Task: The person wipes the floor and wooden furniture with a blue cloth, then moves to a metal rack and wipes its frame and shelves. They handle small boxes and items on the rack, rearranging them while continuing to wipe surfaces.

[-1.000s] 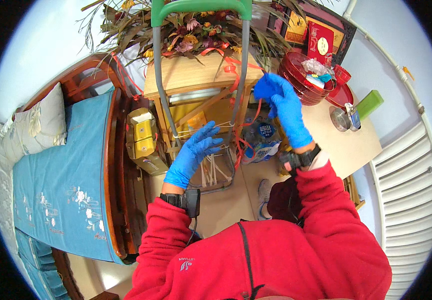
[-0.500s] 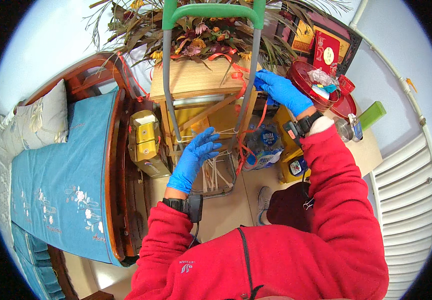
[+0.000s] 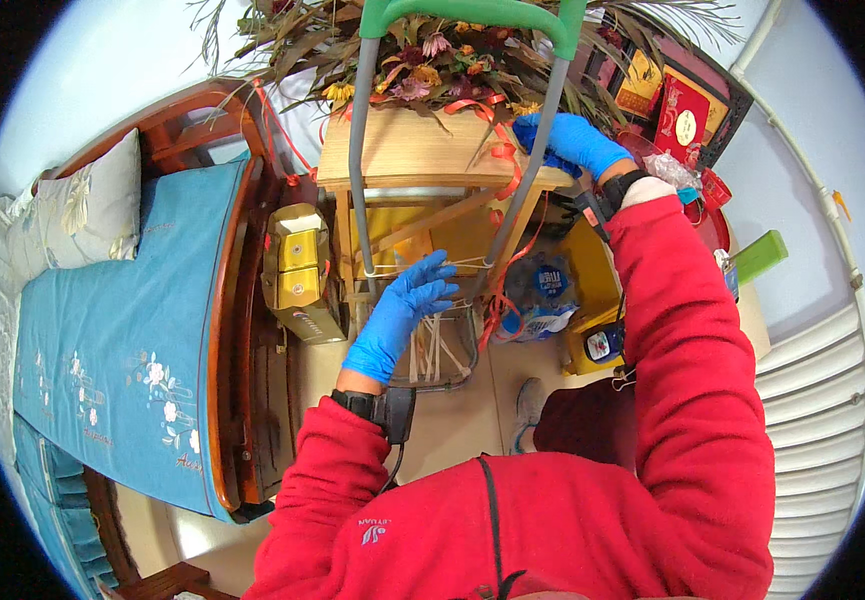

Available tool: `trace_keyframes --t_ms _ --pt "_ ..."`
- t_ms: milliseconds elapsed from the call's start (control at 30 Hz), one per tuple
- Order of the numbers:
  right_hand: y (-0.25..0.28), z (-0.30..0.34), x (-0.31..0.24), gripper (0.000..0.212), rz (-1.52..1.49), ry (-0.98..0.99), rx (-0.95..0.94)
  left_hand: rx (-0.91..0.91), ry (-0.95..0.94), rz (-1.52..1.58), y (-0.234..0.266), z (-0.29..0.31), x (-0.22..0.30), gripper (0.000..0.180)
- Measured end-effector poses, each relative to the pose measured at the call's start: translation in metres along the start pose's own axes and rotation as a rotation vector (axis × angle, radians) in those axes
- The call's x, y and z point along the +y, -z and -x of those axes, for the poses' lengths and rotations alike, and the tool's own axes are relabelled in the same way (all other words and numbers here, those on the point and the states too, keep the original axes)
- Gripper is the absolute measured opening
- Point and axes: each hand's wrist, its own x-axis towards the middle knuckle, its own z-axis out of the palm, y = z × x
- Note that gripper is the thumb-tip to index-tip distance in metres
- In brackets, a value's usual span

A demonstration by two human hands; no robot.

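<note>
My right hand (image 3: 574, 143), in a blue glove, presses a darker blue cloth (image 3: 559, 162) onto the right end of a small wooden table (image 3: 417, 150). Its fingers are partly hidden, bent over the cloth. My left hand (image 3: 407, 310), gloved alike, hovers with fingers apart and nothing in it, by the lower part of a hand trolley. The trolley's green handle (image 3: 472, 10) and grey poles (image 3: 359, 150) rise in front of the table. On the table's back part lies a dried flower arrangement (image 3: 422, 70), with red ribbon (image 3: 504, 152) trailing down.
To the left is a wooden bench (image 3: 227, 330) with a blue cover and a pillow (image 3: 92, 205). An open yellow carton (image 3: 300, 270) and wrapped bottles (image 3: 542, 290) stand on the floor. A red booklet (image 3: 682, 120), green box (image 3: 758, 257) and white radiator (image 3: 817, 400) are at right.
My right hand has slid the cloth a little outward along the table's right end. The whole view has shifted slightly; my left hand stays open near the trolley.
</note>
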Motion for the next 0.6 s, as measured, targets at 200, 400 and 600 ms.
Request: trace_keyframes --t_ms 200,400,600 --pt "0.035 0.017 0.006 0.039 -0.157 0.22 0.377 0.015 0.008 0.001 0.001 0.0 0.001 0.059" --pt "0.028 0.056 0.023 0.042 -0.82 0.203 0.522 0.008 0.005 -0.011 -0.001 0.003 0.002 0.059" --pt "0.006 0.075 0.023 0.039 -0.1 0.395 0.288 0.009 0.01 0.003 0.001 0.002 0.002 0.058"
